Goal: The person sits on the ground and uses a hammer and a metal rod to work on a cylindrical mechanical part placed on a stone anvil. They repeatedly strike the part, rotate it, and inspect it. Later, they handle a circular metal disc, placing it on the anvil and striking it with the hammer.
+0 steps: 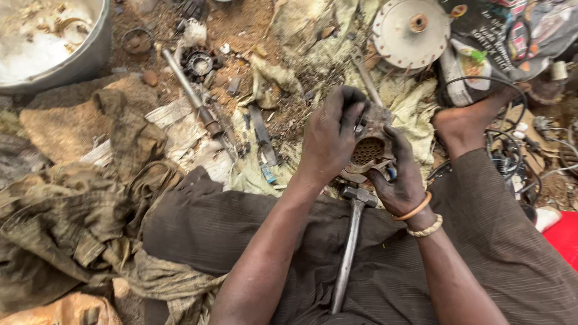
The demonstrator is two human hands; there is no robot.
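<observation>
Both of my hands hold a greasy round metal part with a perforated, honeycomb-like face. My left hand wraps its upper left side, fingers curled over the top. From the lower right, my right hand grips it; two bangles circle that wrist. A steel hammer lies on my lap just below the part, head toward the hands. My bare foot rests on the ground to the right.
A long metal shaft and a bearing lie on dirt at upper centre. A large metal basin sits top left, a round metal disc top right. Dirty rags are heaped at left, and tangled wires lie at right.
</observation>
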